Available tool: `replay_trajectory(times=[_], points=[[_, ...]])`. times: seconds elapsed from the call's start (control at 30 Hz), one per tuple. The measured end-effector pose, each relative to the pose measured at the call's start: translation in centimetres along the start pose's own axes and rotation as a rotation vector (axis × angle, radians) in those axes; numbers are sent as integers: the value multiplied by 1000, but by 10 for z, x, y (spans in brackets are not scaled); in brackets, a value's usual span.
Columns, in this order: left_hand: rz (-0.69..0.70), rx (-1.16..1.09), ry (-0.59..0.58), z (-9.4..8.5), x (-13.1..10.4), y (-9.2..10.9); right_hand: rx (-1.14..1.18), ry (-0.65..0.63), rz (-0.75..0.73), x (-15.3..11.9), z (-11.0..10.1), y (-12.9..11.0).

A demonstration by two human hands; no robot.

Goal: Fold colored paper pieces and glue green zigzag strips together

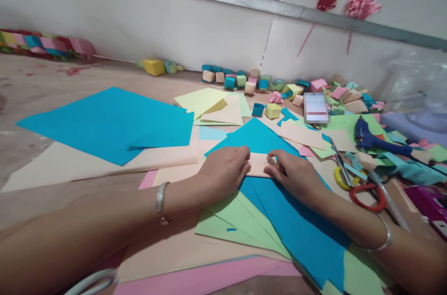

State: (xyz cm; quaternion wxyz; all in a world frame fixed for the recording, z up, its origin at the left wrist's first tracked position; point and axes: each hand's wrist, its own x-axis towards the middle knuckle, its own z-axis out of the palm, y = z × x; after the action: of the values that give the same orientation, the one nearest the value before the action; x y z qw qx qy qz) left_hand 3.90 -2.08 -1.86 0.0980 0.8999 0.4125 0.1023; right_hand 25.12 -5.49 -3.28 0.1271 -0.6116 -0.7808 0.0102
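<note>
A small strip of peach paper (257,164) lies between my hands, above a large blue sheet (300,220). My left hand (226,169) is closed on the strip's left end, with its fingers curled in. At the strip's right end, my right hand (291,171) pinches the edge between thumb and fingers. Part of the strip is hidden under my fingers. Beneath the blue sheet, light green paper (237,225) fans out over larger peach and pink sheets.
Another blue sheet (115,123) lies left. To the right are scissors with red handles (366,197), yellow-handled scissors (341,177), a blue glue gun (377,139) and a purple object (428,206). Small folded paper boxes (229,83) line the wall. Paper scraps crowd the right side.
</note>
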Motion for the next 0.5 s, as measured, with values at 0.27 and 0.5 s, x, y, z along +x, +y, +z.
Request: replay_trajectory(times=[0.27,0.5], points=[[74,143,158,7,0,-5,-87,149,-303,4,7,13],[149,-36,196,5,2,-8,231,110,-220,3,-5,11]])
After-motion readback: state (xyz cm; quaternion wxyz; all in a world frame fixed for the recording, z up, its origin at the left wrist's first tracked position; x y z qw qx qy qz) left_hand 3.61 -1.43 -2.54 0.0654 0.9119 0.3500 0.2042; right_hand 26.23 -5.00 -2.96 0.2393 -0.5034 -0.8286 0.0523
